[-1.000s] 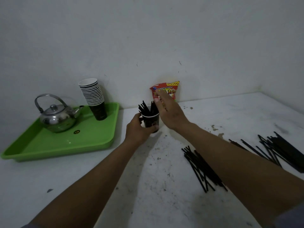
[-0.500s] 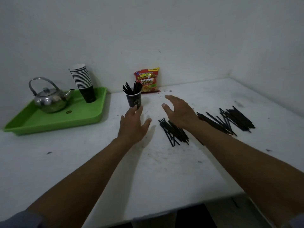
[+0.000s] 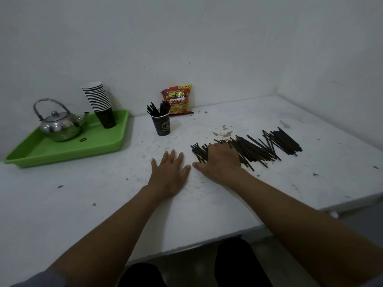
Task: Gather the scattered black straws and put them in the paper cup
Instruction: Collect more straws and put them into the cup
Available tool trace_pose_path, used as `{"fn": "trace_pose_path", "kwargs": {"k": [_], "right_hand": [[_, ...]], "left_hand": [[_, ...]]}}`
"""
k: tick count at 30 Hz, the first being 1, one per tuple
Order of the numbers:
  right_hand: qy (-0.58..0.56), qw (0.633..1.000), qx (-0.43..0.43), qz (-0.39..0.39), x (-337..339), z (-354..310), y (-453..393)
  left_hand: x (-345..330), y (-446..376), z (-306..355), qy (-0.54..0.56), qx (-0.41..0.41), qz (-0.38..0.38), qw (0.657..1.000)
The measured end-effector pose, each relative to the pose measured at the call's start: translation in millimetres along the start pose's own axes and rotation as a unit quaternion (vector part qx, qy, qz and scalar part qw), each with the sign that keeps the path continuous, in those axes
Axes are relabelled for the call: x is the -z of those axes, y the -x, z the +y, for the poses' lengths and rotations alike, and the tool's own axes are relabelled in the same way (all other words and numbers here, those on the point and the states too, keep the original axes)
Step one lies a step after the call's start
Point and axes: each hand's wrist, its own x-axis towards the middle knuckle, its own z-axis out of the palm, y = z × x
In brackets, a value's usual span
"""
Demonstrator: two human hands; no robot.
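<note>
Right hand (image 3: 220, 160) is lying flat on the straws (image 3: 255, 147), gripping nothing; they're running far-left to near-right. Left hand (image 3: 169, 172) is resting open on the desk (image 3: 103, 193), empty; cup (image 3: 161, 124) is sitting far-left.

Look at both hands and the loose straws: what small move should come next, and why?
Probably close the right hand around the nearest straws and lift a bunch. It lies open on the pile's near end, the left hand rests flat on the bare table, and the paper cup holds only some straws.
</note>
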Motion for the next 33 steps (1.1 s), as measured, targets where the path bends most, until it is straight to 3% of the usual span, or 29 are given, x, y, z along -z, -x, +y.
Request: {"fn": "trace_pose_path", "kwargs": {"k": [10,21,29,33], "right_hand": [[-0.067,0.995,-0.024,-0.063,21,-6,-3],[0.012,0.974,-0.026,-0.226,57,-17,-41],[0.161,0.928,0.026,-0.336,55,-40,-57],[0.159,0.925,0.034,-0.343,56,-41,-53]], "left_hand": [[-7,2,-3,-0.011,0.001,0.0,1.0],[-9,4,-4,-0.017,0.0,0.0,1.0],[-8,5,-1,-0.02,0.002,0.003,1.0],[-8,5,-2,-0.016,0.002,0.001,1.0]]}}
